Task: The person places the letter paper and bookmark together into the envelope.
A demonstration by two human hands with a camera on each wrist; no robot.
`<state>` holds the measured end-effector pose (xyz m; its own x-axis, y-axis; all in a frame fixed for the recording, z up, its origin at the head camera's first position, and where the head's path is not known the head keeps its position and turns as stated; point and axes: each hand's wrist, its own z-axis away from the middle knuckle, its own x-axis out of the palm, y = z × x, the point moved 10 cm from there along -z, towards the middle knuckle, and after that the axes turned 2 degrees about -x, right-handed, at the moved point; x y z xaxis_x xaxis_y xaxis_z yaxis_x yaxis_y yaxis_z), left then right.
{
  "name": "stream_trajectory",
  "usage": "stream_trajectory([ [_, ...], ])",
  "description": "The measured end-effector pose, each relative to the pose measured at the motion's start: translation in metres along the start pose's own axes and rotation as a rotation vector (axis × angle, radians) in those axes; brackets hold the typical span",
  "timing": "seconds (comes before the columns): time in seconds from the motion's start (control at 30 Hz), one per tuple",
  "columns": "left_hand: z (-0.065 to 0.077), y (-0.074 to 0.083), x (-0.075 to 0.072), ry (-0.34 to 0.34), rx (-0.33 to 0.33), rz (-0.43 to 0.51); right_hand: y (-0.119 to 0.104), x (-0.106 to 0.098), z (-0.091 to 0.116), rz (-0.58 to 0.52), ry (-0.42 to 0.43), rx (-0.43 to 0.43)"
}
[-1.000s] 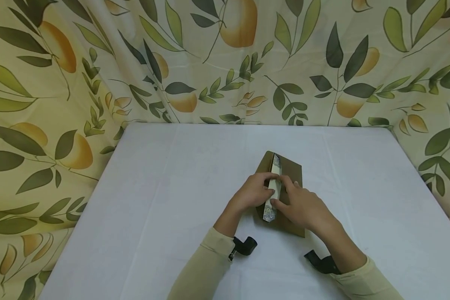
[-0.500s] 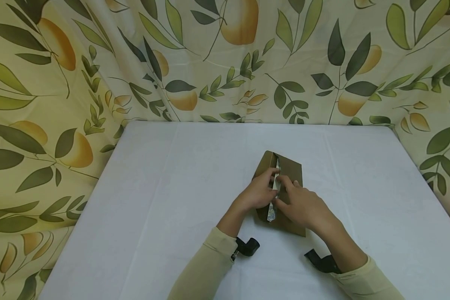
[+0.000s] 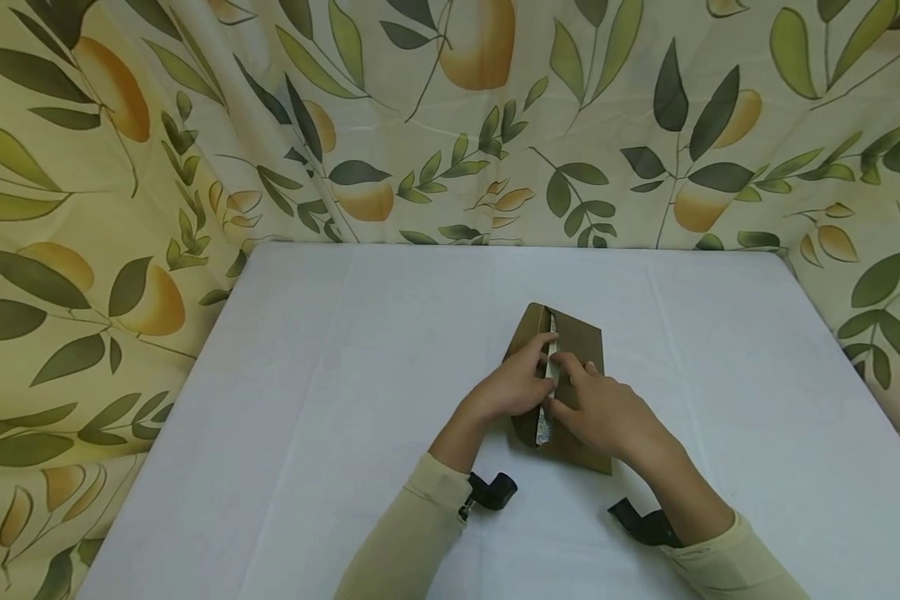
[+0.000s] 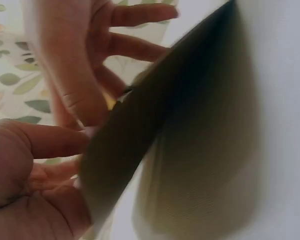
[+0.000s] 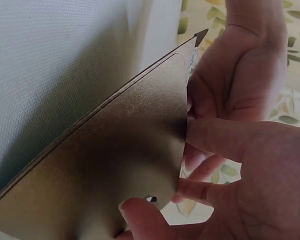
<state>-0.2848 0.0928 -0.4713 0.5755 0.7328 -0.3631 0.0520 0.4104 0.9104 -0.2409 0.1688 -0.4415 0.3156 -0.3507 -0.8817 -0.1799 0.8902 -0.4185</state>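
A brown, stiff, folder-like case stands tilted on the white table, its two panels meeting along a top opening. A pale strip with patterned ends shows as a narrow band in that opening. My left hand pinches the left panel's edge with thumb and fingers. From the other side, my right hand holds the right panel's edge; in the right wrist view its thumb lies near a small hole in the brown panel. The left wrist view shows both hands close together at the edge. The case's inside is hidden.
The white-covered table spreads around the case, its far edge meeting a curtain printed with leaves and fruit. Black wrist cameras sit at both cuffs, close above the tabletop.
The pale strip has narrowed as the left panel came over toward the right one. My left hand shifted slightly right with it. My right hand has stayed almost still.
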Motion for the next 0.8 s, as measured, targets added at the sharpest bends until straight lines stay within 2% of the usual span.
stream_trajectory([
  [0.2, 0.012, 0.009, -0.013, -0.023, -0.010, 0.038, 0.002, 0.002, -0.001, 0.012, -0.017, 0.018],
  [0.33, 0.022, 0.012, -0.031, -0.014, -0.014, 0.096, 0.002, 0.002, -0.001, 0.017, -0.013, 0.021],
  [0.4, 0.025, 0.013, -0.043, 0.017, 0.003, 0.079, 0.001, 0.002, -0.002, 0.015, -0.011, 0.023],
  [0.57, 0.029, 0.006, -0.069, 0.086, 0.029, 0.052, 0.002, 0.003, -0.001, 0.022, -0.014, 0.032],
  [0.8, 0.034, -0.009, -0.089, 0.106, -0.001, 0.112, 0.000, 0.003, 0.000, 0.029, -0.013, 0.036],
])
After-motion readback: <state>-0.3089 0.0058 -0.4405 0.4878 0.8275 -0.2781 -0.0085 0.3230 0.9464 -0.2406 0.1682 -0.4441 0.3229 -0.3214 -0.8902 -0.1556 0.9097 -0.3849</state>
